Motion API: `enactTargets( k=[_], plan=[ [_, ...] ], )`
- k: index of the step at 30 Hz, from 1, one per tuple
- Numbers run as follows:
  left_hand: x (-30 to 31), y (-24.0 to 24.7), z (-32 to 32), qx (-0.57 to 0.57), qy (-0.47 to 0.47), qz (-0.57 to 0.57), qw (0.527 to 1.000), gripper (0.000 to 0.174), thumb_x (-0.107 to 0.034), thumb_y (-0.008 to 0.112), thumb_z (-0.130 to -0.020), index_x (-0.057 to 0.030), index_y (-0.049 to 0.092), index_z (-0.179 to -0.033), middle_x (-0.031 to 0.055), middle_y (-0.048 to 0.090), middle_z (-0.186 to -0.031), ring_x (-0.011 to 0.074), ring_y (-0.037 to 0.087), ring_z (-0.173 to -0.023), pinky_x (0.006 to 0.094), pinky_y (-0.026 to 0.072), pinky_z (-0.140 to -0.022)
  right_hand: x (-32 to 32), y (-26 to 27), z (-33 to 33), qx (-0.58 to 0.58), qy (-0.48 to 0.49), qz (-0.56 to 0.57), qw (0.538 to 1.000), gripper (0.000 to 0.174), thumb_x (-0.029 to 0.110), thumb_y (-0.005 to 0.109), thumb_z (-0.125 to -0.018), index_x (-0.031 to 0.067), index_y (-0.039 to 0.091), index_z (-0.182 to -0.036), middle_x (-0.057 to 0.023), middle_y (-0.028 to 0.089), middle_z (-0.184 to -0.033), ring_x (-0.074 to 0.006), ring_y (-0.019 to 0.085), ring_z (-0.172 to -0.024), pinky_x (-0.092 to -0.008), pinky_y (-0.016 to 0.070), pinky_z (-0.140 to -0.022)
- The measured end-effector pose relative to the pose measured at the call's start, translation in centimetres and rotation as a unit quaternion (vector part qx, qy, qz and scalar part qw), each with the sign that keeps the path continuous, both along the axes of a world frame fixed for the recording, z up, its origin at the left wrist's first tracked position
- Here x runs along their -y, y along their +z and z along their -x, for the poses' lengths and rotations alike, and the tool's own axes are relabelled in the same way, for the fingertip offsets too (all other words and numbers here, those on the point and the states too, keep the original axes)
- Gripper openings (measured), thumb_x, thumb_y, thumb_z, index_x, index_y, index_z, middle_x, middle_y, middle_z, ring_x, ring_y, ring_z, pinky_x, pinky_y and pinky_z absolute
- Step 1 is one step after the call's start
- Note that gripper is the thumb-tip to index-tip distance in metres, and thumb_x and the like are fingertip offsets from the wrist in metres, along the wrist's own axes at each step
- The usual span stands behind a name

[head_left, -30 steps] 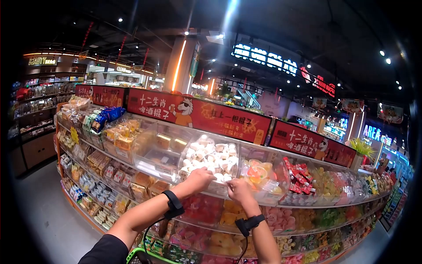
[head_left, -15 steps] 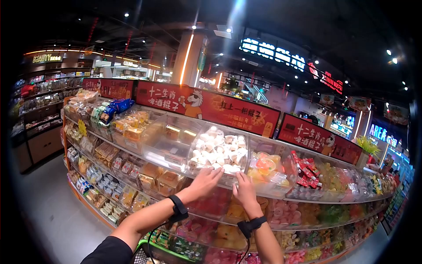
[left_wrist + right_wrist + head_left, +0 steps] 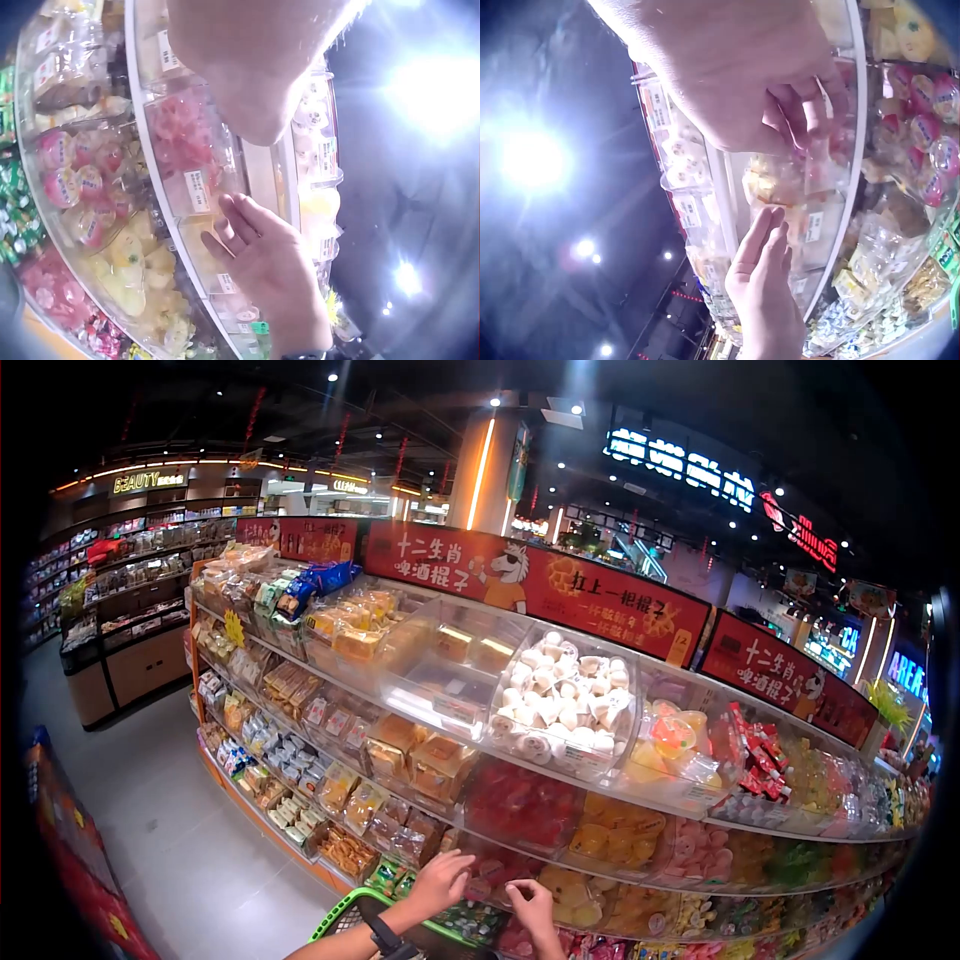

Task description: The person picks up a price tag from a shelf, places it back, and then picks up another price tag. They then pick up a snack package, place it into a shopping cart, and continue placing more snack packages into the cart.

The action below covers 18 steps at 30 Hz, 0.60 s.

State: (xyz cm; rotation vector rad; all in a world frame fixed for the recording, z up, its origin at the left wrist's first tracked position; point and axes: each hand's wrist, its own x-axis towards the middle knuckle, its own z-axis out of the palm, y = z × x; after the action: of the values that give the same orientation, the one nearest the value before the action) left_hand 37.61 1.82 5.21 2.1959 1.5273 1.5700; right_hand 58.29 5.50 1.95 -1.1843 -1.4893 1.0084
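My left hand (image 3: 440, 885) hangs in front of the lower shelves with its fingers loosely extended and nothing in them. Beside it, a little to the right, is my right hand (image 3: 530, 908); it too holds nothing, and its relaxed fingers show in the left wrist view. Above both hands, on the top shelf, a clear bin (image 3: 497, 726) holds many white rounded pieces (image 3: 560, 695). Nearest the hands are lower bins of red packs (image 3: 522, 800) and yellow packs (image 3: 615, 832).
A green-rimmed shopping basket (image 3: 345, 913) sits low in front of the rack. Left of the white pieces are packaged breads (image 3: 437, 768); on the right lie yellow-orange packs (image 3: 670, 735) and red packets (image 3: 760, 750). Red sign boards (image 3: 540, 585) line the back. Grey floor (image 3: 200, 800) runs along the left.
Both hands have come away from the front edge of the bin of white pieces and dropped down toward the lower shelves. The head view has turned leftward and down.
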Motion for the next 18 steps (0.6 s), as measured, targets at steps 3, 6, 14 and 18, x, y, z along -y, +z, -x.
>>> enactTargets(
  k=[3,6,14,18],
  plan=[
    [2.2,-2.1,0.4,0.065,0.011,0.074,0.995,0.02,-0.009,0.06,-0.083,-0.0031,0.066,-0.102,0.0133,0.067,-0.099,0.0326,0.062,-0.099,0.0388,0.049,-0.086,1.8,-1.4,2.4,-0.057,0.028,0.042,0.997,0.014,0.012,0.068,-0.084,-0.0006,0.068,-0.091,-0.0036,0.068,-0.082,-0.0084,0.061,-0.076,-0.023,0.049,-0.071],
    [4.3,-3.2,1.3,0.152,0.03,0.199,0.968,0.017,-0.01,0.06,-0.085,-0.0025,0.066,-0.099,0.0124,0.068,-0.093,0.0297,0.065,-0.091,0.036,0.0501,-0.08,3.8,-1.7,4.5,-0.159,0.031,0.114,0.98,0.013,0.009,0.067,-0.086,-0.0015,0.066,-0.094,-0.0052,0.069,-0.085,-0.0092,0.062,-0.079,-0.0222,0.0487,-0.072],
    [6.8,-4.1,5.5,0.114,0.085,0.227,0.963,0.015,-0.012,0.059,-0.085,-0.0045,0.065,-0.096,0.0121,0.067,-0.092,0.0304,0.064,-0.089,0.0369,0.05,-0.078,7.1,-6.1,10.5,-0.246,0.028,0.22,0.944,0.012,0.007,0.062,-0.088,-0.0017,0.063,-0.097,-0.0106,0.069,-0.09,-0.0119,0.063,-0.076,-0.0226,0.0501,-0.07],
    [6.2,-3.6,8.3,0.069,0.075,0.195,0.976,0.014,-0.01,0.059,-0.084,-0.0042,0.065,-0.095,0.0122,0.066,-0.089,0.0308,0.062,-0.087,0.0377,0.049,-0.076,7.0,-7.2,14.5,-0.25,0.056,0.218,0.942,0.013,0.006,0.063,-0.088,-0.003,0.062,-0.097,-0.0112,0.069,-0.09,-0.0122,0.063,-0.075,-0.0225,0.0506,-0.069]
  ],
)
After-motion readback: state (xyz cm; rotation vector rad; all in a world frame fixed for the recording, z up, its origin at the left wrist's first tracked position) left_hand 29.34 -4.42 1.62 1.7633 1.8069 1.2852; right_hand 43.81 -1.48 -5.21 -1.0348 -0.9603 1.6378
